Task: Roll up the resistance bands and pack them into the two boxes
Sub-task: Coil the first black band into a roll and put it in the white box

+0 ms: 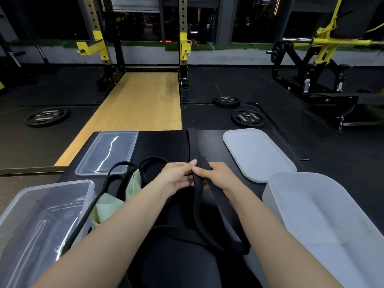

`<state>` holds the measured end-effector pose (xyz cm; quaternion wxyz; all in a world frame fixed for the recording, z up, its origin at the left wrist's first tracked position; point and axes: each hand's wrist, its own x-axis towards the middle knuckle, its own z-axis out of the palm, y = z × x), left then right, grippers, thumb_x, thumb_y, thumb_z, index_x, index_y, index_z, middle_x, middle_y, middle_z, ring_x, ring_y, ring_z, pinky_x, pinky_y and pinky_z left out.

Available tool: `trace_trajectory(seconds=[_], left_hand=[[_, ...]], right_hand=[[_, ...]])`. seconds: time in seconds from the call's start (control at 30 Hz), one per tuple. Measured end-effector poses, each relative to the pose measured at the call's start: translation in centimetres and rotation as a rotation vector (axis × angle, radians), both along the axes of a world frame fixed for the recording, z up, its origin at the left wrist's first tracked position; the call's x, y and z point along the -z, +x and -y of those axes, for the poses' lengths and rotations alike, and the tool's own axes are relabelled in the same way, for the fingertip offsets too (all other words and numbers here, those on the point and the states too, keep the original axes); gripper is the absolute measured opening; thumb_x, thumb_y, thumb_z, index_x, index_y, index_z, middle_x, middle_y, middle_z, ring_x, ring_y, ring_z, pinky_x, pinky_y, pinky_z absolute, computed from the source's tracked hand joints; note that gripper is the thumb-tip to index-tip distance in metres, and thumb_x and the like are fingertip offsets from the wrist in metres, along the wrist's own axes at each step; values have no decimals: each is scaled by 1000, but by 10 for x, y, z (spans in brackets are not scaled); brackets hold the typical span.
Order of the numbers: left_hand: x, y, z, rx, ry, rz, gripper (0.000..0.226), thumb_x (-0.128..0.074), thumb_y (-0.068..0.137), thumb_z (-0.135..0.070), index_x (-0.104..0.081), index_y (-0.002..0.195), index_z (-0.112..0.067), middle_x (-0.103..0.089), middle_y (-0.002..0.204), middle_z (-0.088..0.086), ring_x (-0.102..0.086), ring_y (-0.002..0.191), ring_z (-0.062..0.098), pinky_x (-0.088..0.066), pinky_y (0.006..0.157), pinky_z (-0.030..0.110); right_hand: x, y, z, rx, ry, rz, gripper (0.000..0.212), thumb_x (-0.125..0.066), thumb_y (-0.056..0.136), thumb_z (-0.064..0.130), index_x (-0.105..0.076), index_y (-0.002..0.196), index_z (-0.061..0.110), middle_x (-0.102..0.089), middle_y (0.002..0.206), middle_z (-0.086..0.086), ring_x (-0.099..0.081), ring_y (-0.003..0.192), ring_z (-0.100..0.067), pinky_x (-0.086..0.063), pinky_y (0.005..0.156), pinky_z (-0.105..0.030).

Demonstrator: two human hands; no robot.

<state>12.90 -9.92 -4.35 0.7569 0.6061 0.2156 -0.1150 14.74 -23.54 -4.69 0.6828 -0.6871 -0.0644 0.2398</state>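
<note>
A wide black resistance band (pixel 194 142) stretches from the far edge of the black bench (pixel 164 142) toward me and loops down across my lap. My left hand (pixel 176 176) and my right hand (pixel 216 175) both pinch this band at the middle, thumbs on top. Left of my hands lie a thin black band (pixel 116 169) and a pale green band (pixel 108 204) in a loose heap. A clear plastic box (pixel 27 225) stands at my near left. A white box (pixel 324 215) stands at my near right. Both boxes hold nothing that I can see.
A clear lid (pixel 108 152) lies beyond the clear box and a white lid (pixel 257 152) beyond the white box. Weight plates (pixel 248 117) lie on the dark floor ahead, with a squat rack (pixel 182 50) and its wooden platform (pixel 137 102) behind.
</note>
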Motion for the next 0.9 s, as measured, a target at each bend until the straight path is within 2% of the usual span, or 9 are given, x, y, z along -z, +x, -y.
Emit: trace_trajectory(seconds=[0.1,0.2,0.33,0.43,0.57,0.7,0.8,0.83,0.9], left_hand=[[3,-4,-5,-24,-45,-26,9,-62,89,-15,-62,94,-7,-68,90,11,-67,77,21,-58,61,28],[2,2,-9,-59,-178,-62,17,-59,91,-13,-61,104,-3,-68,94,9,-66,82,20,-55,64,30],[-1,8,0,-105,-340,-100,13,-60,89,-9,-62,98,0,-66,92,11,-65,81,18,-59,60,28],[4,9,10,-75,-362,-94,10,-58,91,-12,-62,92,-3,-65,89,8,-63,79,14,-57,58,19],[11,10,12,-111,-104,-123,13,-68,85,-26,-65,89,-15,-59,76,-6,-49,64,3,-42,40,13],[17,14,15,-231,-80,-22,18,-69,84,-22,-67,99,-12,-68,89,1,-62,75,8,-48,55,19],[19,15,19,-325,-160,3,14,-67,86,-16,-65,97,-10,-67,94,5,-63,80,11,-50,63,20],[19,14,19,-346,-171,12,13,-67,86,-17,-64,96,-9,-67,96,6,-63,82,13,-51,64,20],[22,12,21,-365,-169,26,25,-69,85,-23,-62,104,-7,-67,106,8,-65,93,17,-53,67,23]], right_hand=[[4,-3,-2,-47,-79,-72,22,-55,96,26,-64,88,7,-71,87,-14,-71,74,-22,-58,62,-28],[4,-9,4,-50,-206,-88,27,-36,102,23,-57,94,8,-68,85,-10,-67,73,-20,-58,67,-28],[13,-4,19,63,-423,145,24,-45,98,23,-65,94,11,-65,90,-6,-58,82,-16,-45,73,-25],[20,3,14,111,-309,118,20,-52,95,11,-72,93,11,-69,88,-5,-63,88,-17,-48,83,-30],[25,7,2,223,-141,71,18,-58,91,8,-73,86,15,-72,86,-7,-65,88,-21,-51,88,-35],[27,1,-8,316,-53,51,18,-56,93,12,-74,94,12,-71,93,-3,-65,92,-18,-52,90,-32],[23,-8,-6,305,3,62,16,-61,92,21,-73,83,20,-69,82,8,-63,85,-10,-48,77,-18],[23,-10,-5,292,-3,73,9,-66,88,22,-72,93,18,-69,89,8,-63,91,-9,-45,77,-15],[23,-11,-3,296,-47,104,37,-74,81,18,-65,117,10,-65,108,3,-59,103,-8,-42,83,-14]])
